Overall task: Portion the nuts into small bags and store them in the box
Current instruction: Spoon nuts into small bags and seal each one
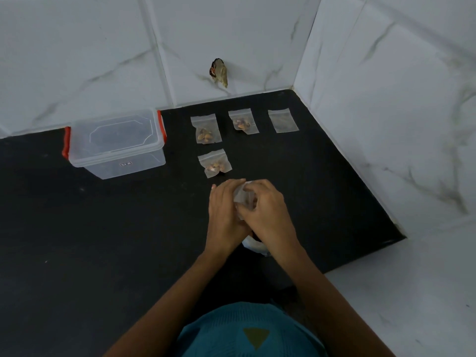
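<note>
My left hand (223, 212) and my right hand (266, 211) are pressed together over a small clear zip bag (241, 195), both gripping it above the black counter (128, 240). Three small bags with nuts lie beyond: one just ahead of my hands (215, 163), one further back (206, 128), one to its right (243, 122). A flat, seemingly empty bag (282, 121) lies at the far right. A clear lidded plastic box (117, 143) with red clips stands to the left. Something white (253, 244) peeks out under my wrists, mostly hidden.
White marble-look tiled walls (231, 34) close off the back and right side, forming a corner. A dark hole with debris (219, 72) marks the back wall. The counter's right part ends at a white ledge (412, 292).
</note>
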Motion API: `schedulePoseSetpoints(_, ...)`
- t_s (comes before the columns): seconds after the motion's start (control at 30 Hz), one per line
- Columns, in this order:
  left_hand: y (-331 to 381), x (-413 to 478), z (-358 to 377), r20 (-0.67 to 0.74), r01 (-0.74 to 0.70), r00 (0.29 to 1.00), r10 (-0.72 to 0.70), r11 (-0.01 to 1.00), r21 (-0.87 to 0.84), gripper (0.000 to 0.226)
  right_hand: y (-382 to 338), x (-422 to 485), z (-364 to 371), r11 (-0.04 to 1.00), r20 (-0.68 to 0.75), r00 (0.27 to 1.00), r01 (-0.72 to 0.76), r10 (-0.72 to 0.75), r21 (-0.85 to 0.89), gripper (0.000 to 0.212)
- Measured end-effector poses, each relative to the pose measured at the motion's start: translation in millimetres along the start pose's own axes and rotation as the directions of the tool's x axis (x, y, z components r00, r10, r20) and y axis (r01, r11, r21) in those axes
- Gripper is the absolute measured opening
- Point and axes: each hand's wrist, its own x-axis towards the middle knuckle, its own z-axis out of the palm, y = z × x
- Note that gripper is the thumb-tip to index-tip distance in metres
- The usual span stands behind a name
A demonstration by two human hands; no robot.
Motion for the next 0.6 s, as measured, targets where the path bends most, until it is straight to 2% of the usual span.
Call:
schedulePoseSetpoints(0.07,-0.2,2.4,-2.0,-0.024,0.063,0.998,-0.066,0.994,-0.087,0.059,1.3,-1.1,0.4,1.0,-0.028,1.0,-0.005,0.006,0.029,0.025)
schedulePoseSetpoints(0.2,-1.3,3.0,-3.5,0.032,0.107,0.994,-0.104,0.987,-0.123,0.074,2.3,-2.9,-3.8,0.999,-0.095,0.995,0.013,-0.008,0.046,0.009)
schedulePoseSetpoints(0.3,0.9,4.0,-4.7,0.029,0.09,0.996,-0.087,0.989,-0.118,0.057,1.5,-4.6,-4.3,1.0,-0.11,0.994,0.027,-0.028,-0.015,0.007)
schedulePoseSetpoints(0.4,-0.5,3.2,-3.9,0.033,0.079,0.997,-0.075,0.981,-0.177,0.049,2.9,-3.6,-5.3,0.999,-0.112,0.993,0.031,-0.033,-0.02,0.006)
schedulePoseSetpoints(0.5,-0.6,1.9,-3.5,0.059,0.141,0.99,-0.132,0.971,-0.193,0.051,5.2,-0.1,-8.9,1.0,-0.094,0.996,0.01,-0.009,0.014,0.006)
schedulePoseSetpoints(0.6,-1.8,4.2,-3.3,0.106,0.206,0.977,-0.188,0.957,-0.203,0.056,5.0,1.3,-11.1,1.0,-0.001,1.0,-0.013,0.013,0.017,0.024)
